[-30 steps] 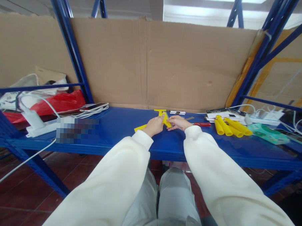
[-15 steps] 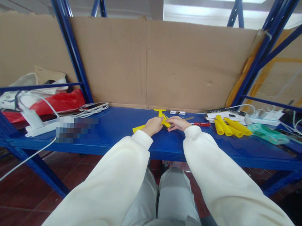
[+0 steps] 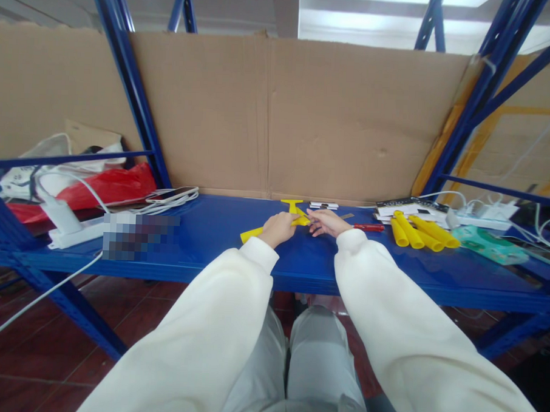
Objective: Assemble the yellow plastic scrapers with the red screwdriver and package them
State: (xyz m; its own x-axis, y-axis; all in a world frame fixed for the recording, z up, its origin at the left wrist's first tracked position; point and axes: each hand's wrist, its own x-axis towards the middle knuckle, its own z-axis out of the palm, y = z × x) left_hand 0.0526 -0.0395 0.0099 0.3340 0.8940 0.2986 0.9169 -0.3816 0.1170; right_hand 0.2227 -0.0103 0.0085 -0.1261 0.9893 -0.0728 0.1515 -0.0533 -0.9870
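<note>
My left hand [image 3: 278,227] is closed around a yellow plastic handle [image 3: 250,234], whose tubular end sticks out to the lower left. The other end [image 3: 303,218] shows beyond my fingers, on the right. My right hand [image 3: 323,223] is beside that end with its fingers bent together; whatever they pinch is too small to make out. Just behind my left hand lies a yellow T-shaped piece [image 3: 292,203], partly covered. A red-handled screwdriver [image 3: 369,227] rests right of my right hand, near a thin metal strip [image 3: 347,216].
Several yellow tubular handles [image 3: 401,231] lie at the right beside a green plastic packet [image 3: 489,244]. White-and-black boxes [image 3: 409,207] are behind them. A small white item [image 3: 323,206] sits by the cardboard wall [image 3: 206,112]. Left are a power strip [image 3: 80,234] and a red bag [image 3: 107,183].
My right hand has drawn slightly back from the yellow handle's end, and that end has turned a little upward. My left hand keeps its grip in nearly the same place.
</note>
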